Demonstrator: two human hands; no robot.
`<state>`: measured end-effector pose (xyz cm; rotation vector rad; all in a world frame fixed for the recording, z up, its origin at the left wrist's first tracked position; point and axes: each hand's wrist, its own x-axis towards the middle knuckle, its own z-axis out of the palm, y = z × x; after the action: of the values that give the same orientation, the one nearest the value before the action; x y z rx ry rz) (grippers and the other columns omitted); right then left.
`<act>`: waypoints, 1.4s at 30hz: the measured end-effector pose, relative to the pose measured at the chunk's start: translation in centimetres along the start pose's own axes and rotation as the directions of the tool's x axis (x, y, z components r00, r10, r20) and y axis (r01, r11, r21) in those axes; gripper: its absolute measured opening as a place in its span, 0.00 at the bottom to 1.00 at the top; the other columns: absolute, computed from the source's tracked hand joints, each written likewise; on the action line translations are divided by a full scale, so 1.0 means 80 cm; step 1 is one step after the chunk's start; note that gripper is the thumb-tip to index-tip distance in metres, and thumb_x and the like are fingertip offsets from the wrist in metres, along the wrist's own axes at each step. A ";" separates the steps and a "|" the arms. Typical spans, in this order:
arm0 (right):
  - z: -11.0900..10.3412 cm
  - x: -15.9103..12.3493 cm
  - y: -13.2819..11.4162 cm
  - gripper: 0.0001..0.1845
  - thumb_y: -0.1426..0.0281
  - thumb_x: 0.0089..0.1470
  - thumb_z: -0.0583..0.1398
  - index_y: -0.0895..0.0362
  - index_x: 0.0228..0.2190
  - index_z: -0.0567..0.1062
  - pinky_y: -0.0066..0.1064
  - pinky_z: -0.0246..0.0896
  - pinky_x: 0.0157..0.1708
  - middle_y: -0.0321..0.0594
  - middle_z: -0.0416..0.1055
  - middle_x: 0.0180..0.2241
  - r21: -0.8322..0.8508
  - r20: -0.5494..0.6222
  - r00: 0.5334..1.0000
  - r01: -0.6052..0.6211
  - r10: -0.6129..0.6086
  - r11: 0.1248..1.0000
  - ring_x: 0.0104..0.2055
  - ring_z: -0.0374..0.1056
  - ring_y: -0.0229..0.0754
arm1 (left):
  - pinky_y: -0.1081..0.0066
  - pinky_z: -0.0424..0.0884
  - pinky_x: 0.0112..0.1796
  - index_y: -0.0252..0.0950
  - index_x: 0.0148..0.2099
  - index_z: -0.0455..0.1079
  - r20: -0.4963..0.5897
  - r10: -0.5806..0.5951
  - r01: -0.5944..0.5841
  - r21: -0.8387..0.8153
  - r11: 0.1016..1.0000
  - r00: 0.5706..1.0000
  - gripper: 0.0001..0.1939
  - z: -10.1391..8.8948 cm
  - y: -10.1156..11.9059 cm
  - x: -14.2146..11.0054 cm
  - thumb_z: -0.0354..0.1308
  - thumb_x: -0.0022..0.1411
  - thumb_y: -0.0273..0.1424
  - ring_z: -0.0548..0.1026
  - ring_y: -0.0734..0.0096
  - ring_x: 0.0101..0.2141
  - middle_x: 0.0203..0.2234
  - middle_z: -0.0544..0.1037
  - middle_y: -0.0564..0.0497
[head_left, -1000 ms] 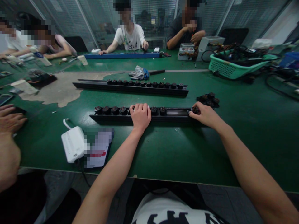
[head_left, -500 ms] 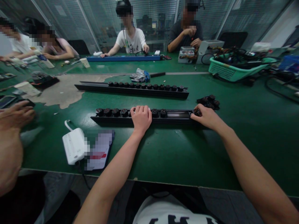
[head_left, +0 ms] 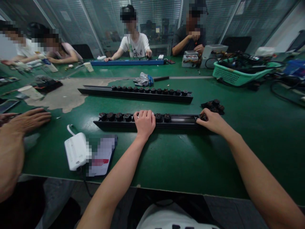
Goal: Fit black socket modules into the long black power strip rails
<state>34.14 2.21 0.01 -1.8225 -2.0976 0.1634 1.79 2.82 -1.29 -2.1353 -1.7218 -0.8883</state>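
Observation:
A long black channel-shaped housing [head_left: 119, 125] lies across the table in front of me, with a row of black socket modules [head_left: 119, 117] sitting in it. Over its middle my left hand [head_left: 145, 122] is closed, fingers curled across the top and hiding the modules beneath. At the housing's right end, my right hand [head_left: 209, 119] pinches a black socket module [head_left: 203, 117] at the channel opening, partly covered by the fingers. Between the hands a bare stretch of channel shows. Just beyond my right hand is a small pile of loose socket modules [head_left: 215, 105].
A second black housing [head_left: 133, 94] with modules lies farther back, near a grey-blue glove [head_left: 144, 79]. A green basket [head_left: 234, 74] of cables stands back right. Left are a white charger [head_left: 76, 151], a phone [head_left: 103, 156] and a co-worker's hand [head_left: 30, 121]. Other people sit opposite.
My hands keep nearly the same places on the housing and the module. At the left, the co-worker's hand has moved right and lower, with its fingers stretched out. The view has shifted slightly.

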 end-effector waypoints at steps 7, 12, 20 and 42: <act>-0.001 0.000 -0.001 0.19 0.53 0.51 0.57 0.54 0.38 0.68 0.39 0.63 0.36 0.45 0.73 0.32 0.015 0.016 1.000 -0.017 0.016 1.000 0.35 0.70 0.50 | 0.53 0.56 0.52 0.39 0.39 0.70 -0.007 0.004 -0.004 0.012 1.000 1.000 0.15 0.000 0.001 0.000 0.42 0.70 0.33 0.70 0.55 0.44 0.37 0.78 0.43; -0.003 0.001 0.007 0.20 0.53 0.50 0.57 0.54 0.38 0.68 0.39 0.62 0.35 0.45 0.73 0.32 0.009 0.040 0.999 -0.036 0.036 0.999 0.34 0.70 0.50 | 0.54 0.55 0.53 0.39 0.39 0.70 -0.008 -0.002 0.002 0.015 1.000 1.000 0.15 0.000 0.001 -0.001 0.42 0.70 0.33 0.70 0.56 0.44 0.37 0.78 0.44; -0.006 0.001 0.010 0.20 0.52 0.50 0.56 0.54 0.38 0.68 0.37 0.62 0.36 0.44 0.73 0.33 0.025 0.039 0.999 -0.035 0.034 0.999 0.35 0.69 0.49 | 0.53 0.54 0.53 0.38 0.40 0.70 0.023 -0.019 0.019 0.012 1.000 1.000 0.15 0.000 0.002 -0.001 0.43 0.70 0.33 0.70 0.55 0.45 0.38 0.78 0.43; -0.023 0.000 0.013 0.18 0.52 0.49 0.56 0.53 0.34 0.68 0.34 0.58 0.34 0.40 0.70 0.30 0.011 0.092 0.991 -0.099 0.097 0.995 0.32 0.66 0.45 | 0.54 0.55 0.53 0.38 0.40 0.70 0.000 0.002 -0.002 0.033 0.999 1.000 0.14 0.001 0.000 -0.002 0.43 0.70 0.33 0.70 0.56 0.44 0.38 0.78 0.44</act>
<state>35.75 2.09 1.37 -1.9444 -2.0618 0.2920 1.80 2.78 -1.43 -2.1157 -1.7226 -0.8540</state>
